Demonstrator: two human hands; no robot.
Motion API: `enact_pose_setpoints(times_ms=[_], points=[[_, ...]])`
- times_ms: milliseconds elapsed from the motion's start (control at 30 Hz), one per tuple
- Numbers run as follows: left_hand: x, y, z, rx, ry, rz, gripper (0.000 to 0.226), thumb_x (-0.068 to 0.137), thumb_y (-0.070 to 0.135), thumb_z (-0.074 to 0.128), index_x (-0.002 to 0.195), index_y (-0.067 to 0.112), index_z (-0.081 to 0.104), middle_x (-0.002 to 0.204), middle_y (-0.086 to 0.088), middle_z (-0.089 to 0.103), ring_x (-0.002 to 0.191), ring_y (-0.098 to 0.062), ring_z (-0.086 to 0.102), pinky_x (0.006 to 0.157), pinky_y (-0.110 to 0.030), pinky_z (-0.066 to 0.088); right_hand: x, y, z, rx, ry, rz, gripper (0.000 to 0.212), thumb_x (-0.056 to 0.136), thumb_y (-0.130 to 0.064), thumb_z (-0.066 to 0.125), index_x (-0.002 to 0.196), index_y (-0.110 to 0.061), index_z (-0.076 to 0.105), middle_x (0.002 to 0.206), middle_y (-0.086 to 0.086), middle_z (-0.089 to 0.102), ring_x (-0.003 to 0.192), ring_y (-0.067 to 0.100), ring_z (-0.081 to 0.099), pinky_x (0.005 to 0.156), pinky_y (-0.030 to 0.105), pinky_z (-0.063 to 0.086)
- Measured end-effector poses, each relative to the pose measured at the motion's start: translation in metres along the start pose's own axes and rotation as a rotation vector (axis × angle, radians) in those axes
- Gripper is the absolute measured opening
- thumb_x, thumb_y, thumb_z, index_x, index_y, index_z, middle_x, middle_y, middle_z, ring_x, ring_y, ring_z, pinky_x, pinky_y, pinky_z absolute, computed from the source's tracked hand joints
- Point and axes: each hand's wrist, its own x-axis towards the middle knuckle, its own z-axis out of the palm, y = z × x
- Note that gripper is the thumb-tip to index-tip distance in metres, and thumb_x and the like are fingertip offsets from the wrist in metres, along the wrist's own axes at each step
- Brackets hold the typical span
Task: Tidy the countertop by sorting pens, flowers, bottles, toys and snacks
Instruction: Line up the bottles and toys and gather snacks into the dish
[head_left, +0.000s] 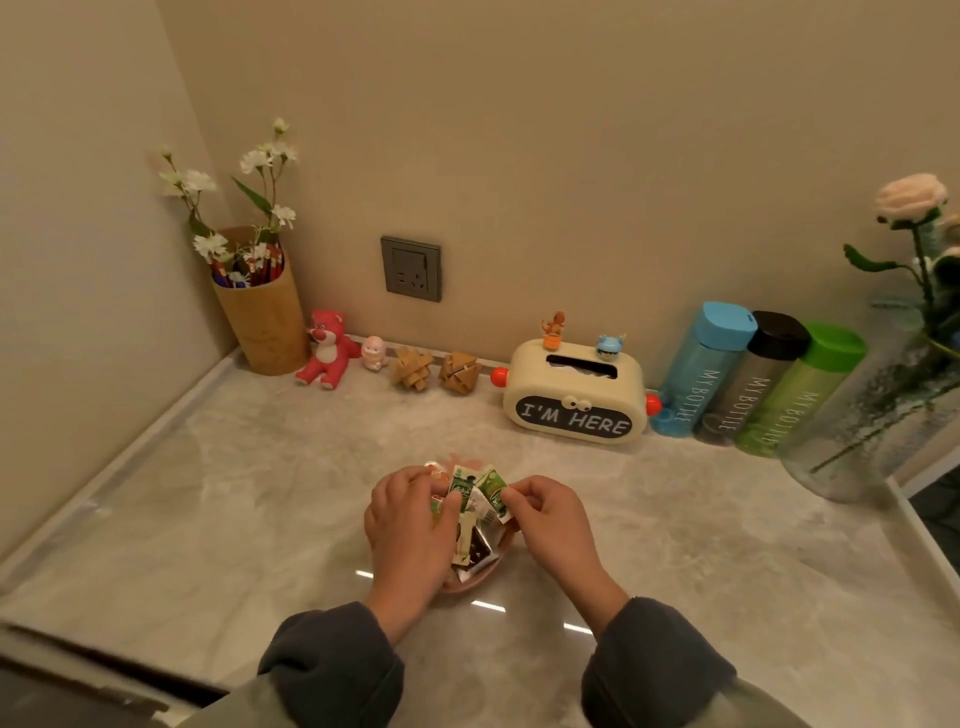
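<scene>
Small snack packets (475, 499) are heaped in a pink dish (475, 579) at the middle of the marble countertop (234, 493). My left hand (410, 525) covers the dish's left side and its fingers curl round packets there. My right hand (553, 525) pinches a green packet (492, 486) at the top of the heap. A wooden holder (267, 322) in the back left corner holds pens and white flowers. A red bear (328, 351), a small pink figure (374, 353) and two wooden puzzles (434, 370) line the back wall.
A cream tissue box (574, 397) reading "I'M HERE" carries two tiny figures. Blue, black and green bottles (748, 379) stand to its right, then a glass vase (878, 410) with a pink rose. A wall socket (411, 268) sits above the toys. The counter ends at the right.
</scene>
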Motion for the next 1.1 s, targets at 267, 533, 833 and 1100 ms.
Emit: enact_pose_setpoints(times_ms=[267, 533, 833, 1100], points=[[0.011, -0.029, 0.004, -0.017, -0.093, -0.021, 0.024, 0.092, 0.04, 0.054, 0.115, 0.034, 0.052, 0.15, 0.005, 0.024, 0.144, -0.017, 0.01, 0.118, -0.042, 0.015, -0.002, 0.01, 0.029, -0.114, 0.114, 0.033, 0.012, 0.085, -0.033, 0.069, 0.076, -0.026, 0.066, 0.091, -0.007, 0.058, 0.081, 0.005, 0.057, 0.068, 0.018, 0.043], [0.018, -0.033, 0.005, -0.113, -0.192, -0.061, 0.052, 0.092, 0.036, 0.057, 0.139, 0.024, 0.037, 0.152, 0.001, 0.024, 0.141, -0.017, 0.023, 0.116, -0.035, 0.023, -0.002, 0.021, 0.038, -0.123, 0.177, 0.081, 0.012, 0.09, -0.033, 0.062, 0.089, -0.024, 0.07, 0.106, -0.005, 0.047, 0.085, -0.001, 0.052, 0.068, 0.009, 0.037], [0.034, -0.033, 0.001, -0.35, -0.328, -0.123, 0.061, 0.091, 0.023, 0.062, 0.143, 0.016, 0.031, 0.15, -0.004, 0.029, 0.139, -0.02, 0.029, 0.116, -0.037, 0.027, -0.009, 0.019, 0.041, 0.008, 0.276, 0.204, 0.025, 0.093, -0.027, 0.055, 0.118, -0.026, 0.05, 0.097, -0.009, 0.062, 0.088, 0.009, 0.062, 0.079, 0.032, 0.052], [0.037, -0.014, 0.011, -0.474, -0.427, -0.109, 0.059, 0.091, 0.018, 0.061, 0.143, 0.021, 0.032, 0.146, -0.001, 0.033, 0.133, -0.019, 0.037, 0.112, -0.042, 0.035, -0.029, 0.022, 0.024, -0.022, 0.371, 0.184, 0.005, 0.094, -0.029, 0.054, 0.093, -0.034, 0.057, 0.087, -0.012, 0.066, 0.08, 0.003, 0.063, 0.069, 0.028, 0.053]])
